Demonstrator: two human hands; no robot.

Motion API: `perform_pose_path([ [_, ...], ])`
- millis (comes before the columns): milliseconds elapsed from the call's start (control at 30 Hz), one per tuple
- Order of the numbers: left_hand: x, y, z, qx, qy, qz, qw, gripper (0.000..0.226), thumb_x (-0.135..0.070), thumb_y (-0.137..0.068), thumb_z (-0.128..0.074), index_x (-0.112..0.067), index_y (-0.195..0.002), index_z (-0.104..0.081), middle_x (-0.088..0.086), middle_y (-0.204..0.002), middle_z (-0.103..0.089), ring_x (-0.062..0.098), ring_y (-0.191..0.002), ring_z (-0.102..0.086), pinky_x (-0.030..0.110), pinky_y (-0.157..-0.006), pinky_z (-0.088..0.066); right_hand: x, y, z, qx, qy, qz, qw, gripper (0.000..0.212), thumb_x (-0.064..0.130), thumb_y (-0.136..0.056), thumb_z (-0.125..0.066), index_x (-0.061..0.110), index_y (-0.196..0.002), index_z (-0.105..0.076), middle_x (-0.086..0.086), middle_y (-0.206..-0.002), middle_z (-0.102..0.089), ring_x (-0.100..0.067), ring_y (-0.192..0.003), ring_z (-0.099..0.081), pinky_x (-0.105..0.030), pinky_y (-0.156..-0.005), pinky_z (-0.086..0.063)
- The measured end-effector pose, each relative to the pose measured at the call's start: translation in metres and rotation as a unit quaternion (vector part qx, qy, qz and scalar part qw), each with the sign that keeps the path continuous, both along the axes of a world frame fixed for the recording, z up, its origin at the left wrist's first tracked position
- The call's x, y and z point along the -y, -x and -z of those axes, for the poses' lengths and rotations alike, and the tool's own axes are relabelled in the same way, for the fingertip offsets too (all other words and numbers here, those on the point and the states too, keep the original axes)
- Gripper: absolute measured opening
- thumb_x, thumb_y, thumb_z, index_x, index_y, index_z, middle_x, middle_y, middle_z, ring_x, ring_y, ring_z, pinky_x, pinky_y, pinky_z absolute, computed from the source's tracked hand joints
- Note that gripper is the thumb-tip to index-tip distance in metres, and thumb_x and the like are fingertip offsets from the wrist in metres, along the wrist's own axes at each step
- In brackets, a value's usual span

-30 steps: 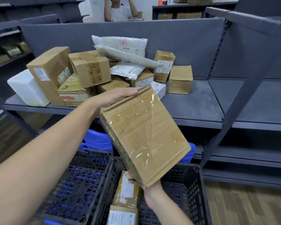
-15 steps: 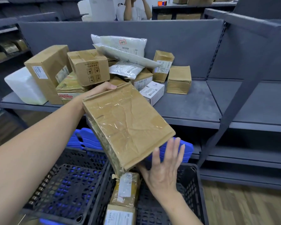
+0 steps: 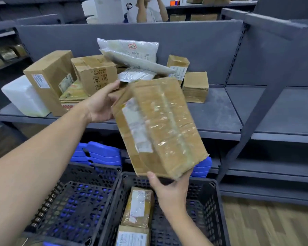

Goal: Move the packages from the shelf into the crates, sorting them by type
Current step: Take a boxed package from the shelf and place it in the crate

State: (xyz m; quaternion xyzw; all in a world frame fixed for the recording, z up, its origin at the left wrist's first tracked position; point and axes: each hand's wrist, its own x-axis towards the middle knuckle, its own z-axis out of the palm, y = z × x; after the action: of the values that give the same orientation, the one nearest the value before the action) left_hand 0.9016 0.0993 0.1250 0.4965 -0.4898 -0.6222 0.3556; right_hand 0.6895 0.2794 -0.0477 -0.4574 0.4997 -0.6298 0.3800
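A taped cardboard box point(image 3: 160, 125) with a white label hangs tilted in the air above the crates. My left hand point(image 3: 100, 103) holds its upper left edge, and my right hand point(image 3: 169, 189) grips its lower corner from beneath. Two black lattice crates stand below: the left crate point(image 3: 69, 206) shows no packages, the right crate point(image 3: 206, 210) holds two brown labelled boxes point(image 3: 138, 206). On the grey shelf point(image 3: 217, 114) behind lies a heap of cardboard boxes point(image 3: 94, 73) and white plastic mailer bags point(image 3: 132, 48).
A white block-shaped package point(image 3: 23, 96) sits at the shelf's left end, a small brown box point(image 3: 196, 86) at the heap's right. Blue stacked crates point(image 3: 100, 153) stand under the shelf. A slanted grey shelf post point(image 3: 256, 103) rises at right. Another person stands behind the back panel.
The box has turned so its labelled side faces me. My right hand, open beside it half a second ago, now grips its lower corner. My left hand slid to the upper left edge.
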Motion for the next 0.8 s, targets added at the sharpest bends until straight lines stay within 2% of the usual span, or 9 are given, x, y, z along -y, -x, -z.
perform_pose_path([
  [67,-0.006,0.012,0.008,-0.055,0.005,-0.008,0.998,0.051,-0.065,-0.086,-0.06,-0.021,-0.104,-0.078,0.007,-0.116,-0.073,0.025,-0.113,-0.067,0.038,-0.097,-0.053,0.007,-0.008,0.0,0.119,-0.043,-0.03,0.991,0.106,0.067,-0.054,-0.088,0.041,-0.144,-0.039,0.005,-0.14,-0.061,0.0,-0.124,-0.061,-0.028,-0.112,-0.047],
  [133,-0.006,0.023,0.02,-0.102,0.011,-0.035,0.994,0.049,-0.063,-0.078,-0.076,-0.021,-0.104,-0.071,0.009,-0.113,-0.069,0.024,-0.109,-0.067,0.04,-0.096,-0.058,0.01,-0.012,0.001,0.243,-0.094,-0.073,0.963,0.119,0.075,-0.048,-0.093,0.045,-0.148,-0.037,0.005,-0.142,-0.065,-0.012,-0.127,-0.065,-0.043,-0.111,-0.05],
  [233,-0.007,0.037,0.03,-0.093,0.042,-0.045,0.994,0.049,-0.063,-0.092,-0.06,-0.02,-0.096,-0.082,0.007,-0.107,-0.075,0.022,-0.103,-0.071,0.042,-0.104,-0.052,0.01,-0.015,0.001,0.351,-0.138,-0.091,0.922,0.142,0.072,-0.036,-0.098,0.033,-0.156,-0.034,0.006,-0.137,-0.07,-0.014,-0.118,-0.071,-0.033,-0.088,-0.061],
  [333,-0.006,0.042,0.033,-0.076,0.049,-0.044,0.995,0.056,-0.063,-0.099,-0.046,-0.022,-0.099,-0.083,0.004,-0.105,-0.079,0.019,-0.102,-0.073,0.044,-0.112,-0.044,0.01,-0.012,0.006,0.369,-0.152,-0.089,0.913,0.141,0.072,-0.037,-0.098,0.029,-0.156,-0.037,0.002,-0.14,-0.068,-0.017,-0.123,-0.069,-0.033,-0.089,-0.061],
  [467,-0.006,0.042,0.031,-0.067,0.064,-0.009,0.996,0.062,-0.073,-0.069,-0.077,-0.024,-0.108,-0.082,0.003,-0.111,-0.079,0.019,-0.106,-0.072,0.041,-0.105,-0.051,0.012,-0.012,0.008,0.352,-0.161,-0.084,0.918,0.138,0.077,-0.04,-0.094,0.029,-0.156,-0.038,0.004,-0.14,-0.068,-0.017,-0.126,-0.067,-0.038,-0.096,-0.057],
  [567,-0.006,0.04,0.031,-0.062,0.082,0.013,0.995,0.061,-0.066,-0.062,-0.081,-0.024,-0.106,-0.082,0.004,-0.111,-0.078,0.02,-0.106,-0.071,0.041,-0.103,-0.049,0.011,-0.007,0.009,0.332,-0.174,-0.076,0.924,0.131,0.077,-0.043,-0.093,0.029,-0.153,-0.041,0.002,-0.141,-0.068,-0.019,-0.127,-0.067,-0.045,-0.101,-0.056],
  [633,-0.009,0.038,0.031,-0.039,0.1,0.003,0.994,0.076,-0.064,-0.059,-0.082,-0.02,-0.122,-0.073,0.009,-0.123,-0.072,0.024,-0.115,-0.064,0.042,-0.102,-0.049,0.011,-0.002,0.008,0.338,-0.18,-0.078,0.921,0.12,0.07,-0.048,-0.095,0.027,-0.148,-0.046,-0.001,-0.138,-0.069,-0.022,-0.125,-0.068,-0.05,-0.102,-0.056],
  [700,-0.015,0.038,0.028,0.013,0.14,0.009,0.99,0.081,-0.056,-0.061,-0.076,-0.018,-0.131,-0.065,0.014,-0.137,-0.066,0.023,-0.118,-0.062,0.036,-0.094,-0.052,0.012,0.006,0.008,0.364,-0.188,-0.089,0.908,0.09,0.05,-0.064,-0.095,0.022,-0.139,-0.055,-0.007,-0.134,-0.072,-0.025,-0.12,-0.07,-0.053,-0.101,-0.056],
  [800,-0.032,0.038,0.024,0.133,0.252,0.062,0.956,0.073,-0.05,-0.064,-0.079,-0.024,-0.131,-0.065,0.012,-0.142,-0.061,0.014,-0.124,-0.061,0.027,-0.101,-0.049,0.018,0.019,0.008,0.418,-0.225,-0.122,0.872,0.057,0.011,-0.082,-0.071,0.009,-0.137,-0.057,-0.018,-0.131,-0.072,-0.034,-0.117,-0.071,-0.056,-0.098,-0.056],
])
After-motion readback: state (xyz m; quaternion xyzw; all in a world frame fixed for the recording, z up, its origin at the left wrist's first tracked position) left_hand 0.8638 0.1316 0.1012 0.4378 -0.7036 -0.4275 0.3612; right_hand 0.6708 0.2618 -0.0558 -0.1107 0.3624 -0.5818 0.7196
